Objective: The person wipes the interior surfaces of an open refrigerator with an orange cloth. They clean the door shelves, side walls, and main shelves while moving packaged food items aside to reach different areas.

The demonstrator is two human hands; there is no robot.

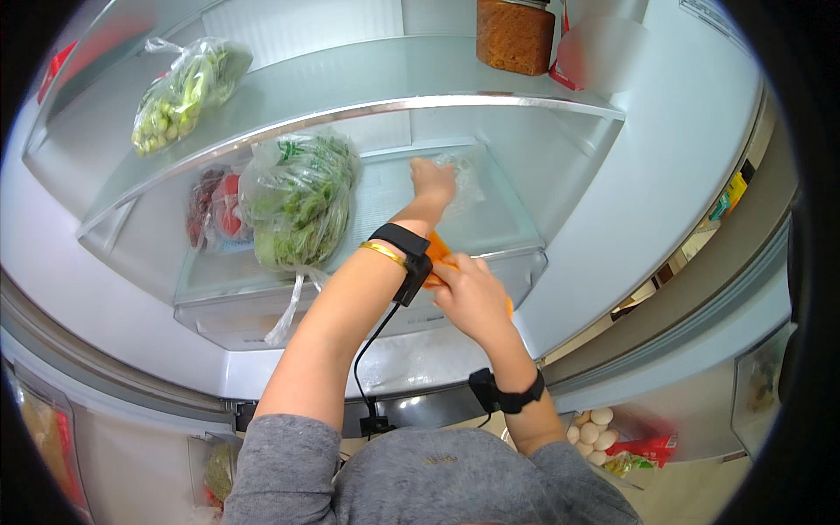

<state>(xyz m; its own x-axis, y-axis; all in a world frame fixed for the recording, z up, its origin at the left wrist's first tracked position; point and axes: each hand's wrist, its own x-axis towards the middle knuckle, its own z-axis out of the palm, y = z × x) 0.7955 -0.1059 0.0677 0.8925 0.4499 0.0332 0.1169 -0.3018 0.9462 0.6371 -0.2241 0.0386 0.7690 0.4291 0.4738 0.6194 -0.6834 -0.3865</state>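
Observation:
Inside an open refrigerator, my left hand (433,180) is curled over the lower glass shelf (387,187), with its fingers closed on a crumpled clear plastic bag (467,180). Nearer to me, my right hand (476,295) grips an orange cloth (436,251) at the shelf's front edge. My left wrist and forearm hide part of that cloth. Left of my hands sits a large clear bag of leafy green vegetables (298,203), its tied end hanging over the front edge. Bags with red tomatoes (228,207) and dark red produce (202,207) lie beside it.
The upper glass shelf (367,72) holds a bag of green vegetables (190,95) and a jar of reddish-brown food (515,36). A transparent drawer (216,325) is under the lower shelf. Eggs (590,436) sit in the right door; black cables (359,354) run from my wrist straps.

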